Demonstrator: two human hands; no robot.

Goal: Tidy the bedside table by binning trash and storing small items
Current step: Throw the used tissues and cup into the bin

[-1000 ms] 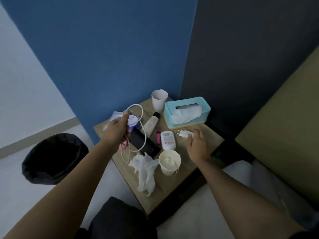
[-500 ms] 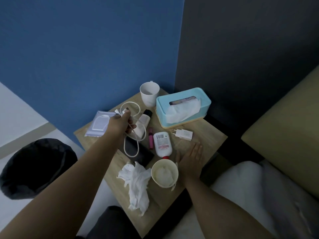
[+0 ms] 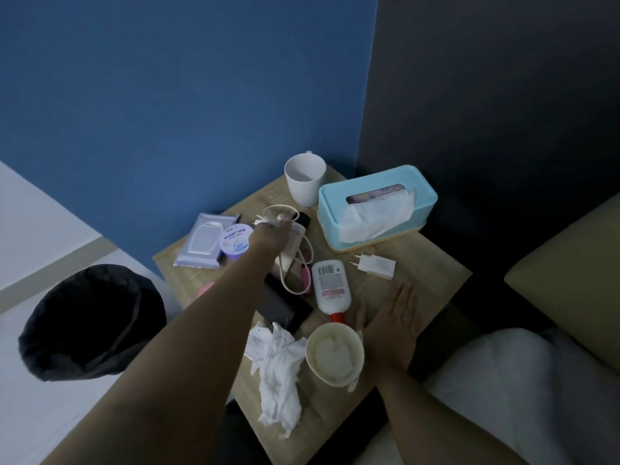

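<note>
Head view. The left grip (image 3: 272, 231) was pinched on the white cable (image 3: 312, 255), holding its coil above the clutter at the middle of the desk (image 3: 429, 263), probably to gather it for storing. The right grip (image 3: 392, 317) lay flat, fingers apart, near the front-right edge, apparently as a brace. Since half a second earlier, the left grip had shifted toward the back corner, uncovering the lilac jar (image 3: 236, 241). The crumpled tissue (image 3: 275, 364) stayed near the front-left edge.
</note>
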